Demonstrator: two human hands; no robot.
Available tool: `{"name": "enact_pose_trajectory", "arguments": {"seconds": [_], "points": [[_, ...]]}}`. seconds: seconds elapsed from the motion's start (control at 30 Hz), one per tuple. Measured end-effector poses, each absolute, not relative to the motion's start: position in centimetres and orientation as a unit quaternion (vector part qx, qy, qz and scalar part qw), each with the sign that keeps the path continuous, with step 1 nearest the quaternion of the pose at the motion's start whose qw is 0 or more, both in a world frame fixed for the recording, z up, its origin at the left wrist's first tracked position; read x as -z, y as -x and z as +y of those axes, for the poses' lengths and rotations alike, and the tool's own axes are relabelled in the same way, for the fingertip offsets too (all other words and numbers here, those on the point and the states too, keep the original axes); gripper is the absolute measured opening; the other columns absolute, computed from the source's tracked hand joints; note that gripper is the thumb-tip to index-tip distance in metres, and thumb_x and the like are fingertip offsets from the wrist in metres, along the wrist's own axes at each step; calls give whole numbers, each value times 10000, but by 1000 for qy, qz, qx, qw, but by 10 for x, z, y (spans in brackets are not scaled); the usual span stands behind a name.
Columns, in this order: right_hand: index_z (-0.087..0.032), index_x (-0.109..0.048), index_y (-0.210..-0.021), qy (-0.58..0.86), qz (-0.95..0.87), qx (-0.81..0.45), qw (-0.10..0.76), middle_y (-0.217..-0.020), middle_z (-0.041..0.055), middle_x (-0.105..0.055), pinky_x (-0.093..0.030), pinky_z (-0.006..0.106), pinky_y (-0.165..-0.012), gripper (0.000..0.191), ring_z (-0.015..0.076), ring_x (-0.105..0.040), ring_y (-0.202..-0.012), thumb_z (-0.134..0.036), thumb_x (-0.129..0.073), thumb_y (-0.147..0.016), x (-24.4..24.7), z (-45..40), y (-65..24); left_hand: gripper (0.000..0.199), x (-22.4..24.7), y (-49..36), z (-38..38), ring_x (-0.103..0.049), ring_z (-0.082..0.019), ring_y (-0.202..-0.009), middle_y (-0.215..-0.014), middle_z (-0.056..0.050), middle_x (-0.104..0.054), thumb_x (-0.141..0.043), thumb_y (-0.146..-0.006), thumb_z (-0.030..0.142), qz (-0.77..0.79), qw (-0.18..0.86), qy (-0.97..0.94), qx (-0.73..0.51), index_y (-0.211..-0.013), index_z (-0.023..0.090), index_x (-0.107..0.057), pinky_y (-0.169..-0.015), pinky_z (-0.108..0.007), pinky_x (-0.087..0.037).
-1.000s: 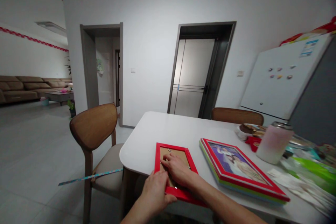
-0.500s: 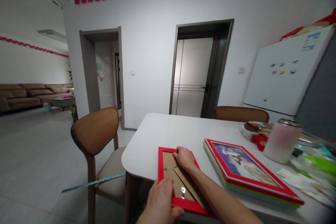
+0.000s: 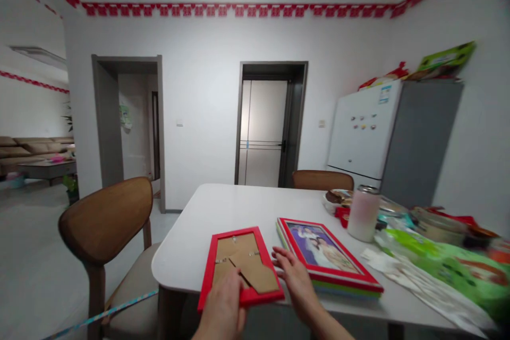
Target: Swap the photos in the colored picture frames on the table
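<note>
A red picture frame (image 3: 235,251) lies back side up at the near edge of the white table (image 3: 223,206). Its brown backing board has small metal clips and a flap-like stand. My left hand (image 3: 223,297) grips the near edge of this frame, the fingers partly hidden beneath it. Just right of it, my right hand (image 3: 294,279) is open with fingers spread and nothing in it. Beside that hand, a stack of picture frames (image 3: 364,275), red on top and green below, lies with a photo of people in light clothing facing up.
A pink-and-white flask (image 3: 364,213) stands behind the stack. To the right lie white gloves or cloth (image 3: 418,281), a green plastic package (image 3: 466,273) and a lidded container (image 3: 438,224). Wooden chairs (image 3: 107,218) stand left and behind. A patterned strip (image 3: 115,309) crosses the left chair.
My right hand has let go of the frame's far part and moved right, opening. The frame has turned slightly, still in my left hand. The view has swung right.
</note>
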State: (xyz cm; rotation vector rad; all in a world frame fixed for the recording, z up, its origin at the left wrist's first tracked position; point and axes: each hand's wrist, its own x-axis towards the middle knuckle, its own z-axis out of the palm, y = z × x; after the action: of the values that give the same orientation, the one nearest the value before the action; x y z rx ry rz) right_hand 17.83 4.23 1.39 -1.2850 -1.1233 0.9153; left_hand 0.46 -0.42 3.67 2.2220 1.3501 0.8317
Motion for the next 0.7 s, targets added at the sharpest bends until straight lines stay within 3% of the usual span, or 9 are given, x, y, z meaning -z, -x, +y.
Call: {"name": "enact_pose_trajectory", "arguments": {"seconds": [0.13,0.27,0.37,0.47,0.6,0.7], "points": [[-183,-491,-1056,427,-400,-599,547,-895,103,-637,-471,321,-609,477,201,-612,-767,-504,-451,-705,-8,14,-138,226,-62,-21,-1,-536,-217,-954,-1055,-99,-560,-443,-724,260,423,332,-623,-568,-931,171,-463,-837,-338,-409],[-207,-406,-1162,349,-382,-552,654,-904,60,-650,-485,328,-621,557,211,-614,-769,-439,-528,-671,-39,11,-144,360,-83,-53,5,-577,-194,-869,-978,-64,-590,-532,-699,350,313,458,-471,-686,-995,191,-402,-777,-319,-450],[-197,-395,-1177,437,-373,-506,643,-834,53,-671,-495,330,-592,521,207,-628,-676,-316,-513,-684,-72,20,-209,477,-90,-74,17,-568,-193,-906,-1051,-79,-569,-581,-679,320,260,528,-445,-675,-1083,198,-359,-778,-305,-454],[-179,-487,-1089,491,-426,-461,604,-809,60,-678,-503,338,-604,414,203,-631,-631,-247,-497,-681,-90,31,-287,481,-80,-103,31,-574,-191,-907,-1058,-111,-573,-523,-734,308,295,576,-483,-589,-1144,151,-328,-764,-286,-461],[-128,-570,-905,571,-445,-401,561,-729,80,-682,-507,333,-593,264,205,-631,-610,-213,-471,-676,-82,44,-351,410,-56,-150,46,-563,-158,-932,-1063,-108,-579,-412,-794,192,392,525,-576,-489,-1184,113,-315,-772,-238,-440],[-137,-579,-842,611,-447,-379,532,-685,58,-683,-506,308,-573,216,188,-627,-584,-192,-471,-664,-67,50,-369,365,-45,-171,51,-544,-161,-958,-1064,-81,-582,-442,-763,154,424,492,-601,-466,-1125,137,-401,-797,-232,-411]]}}
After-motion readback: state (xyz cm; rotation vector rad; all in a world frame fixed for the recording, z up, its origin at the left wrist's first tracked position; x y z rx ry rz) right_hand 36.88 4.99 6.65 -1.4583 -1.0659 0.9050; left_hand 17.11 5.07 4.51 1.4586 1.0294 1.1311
